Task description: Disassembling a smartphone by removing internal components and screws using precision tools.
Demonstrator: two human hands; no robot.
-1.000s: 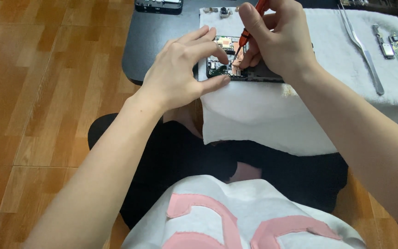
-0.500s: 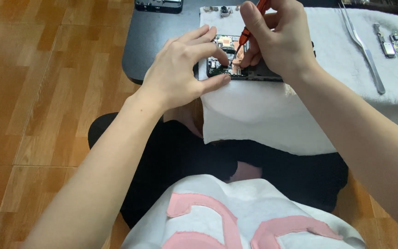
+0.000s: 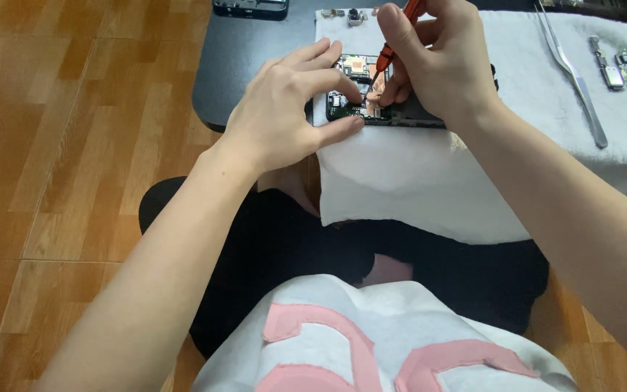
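Observation:
An opened phone with its circuit board bare lies on a white cloth over a low dark table. My left hand grips the phone's left end, thumb along its near edge and fingers on top. My right hand holds a thin red-handled screwdriver upright, its tip down on the board near the middle. The right half of the phone is hidden under my right hand.
Long metal tweezers and small phone parts lie on the cloth at the right. A dark device sits at the table's far edge. Tiny parts rest at the cloth's top. Wooden floor spreads to the left; my crossed legs are below.

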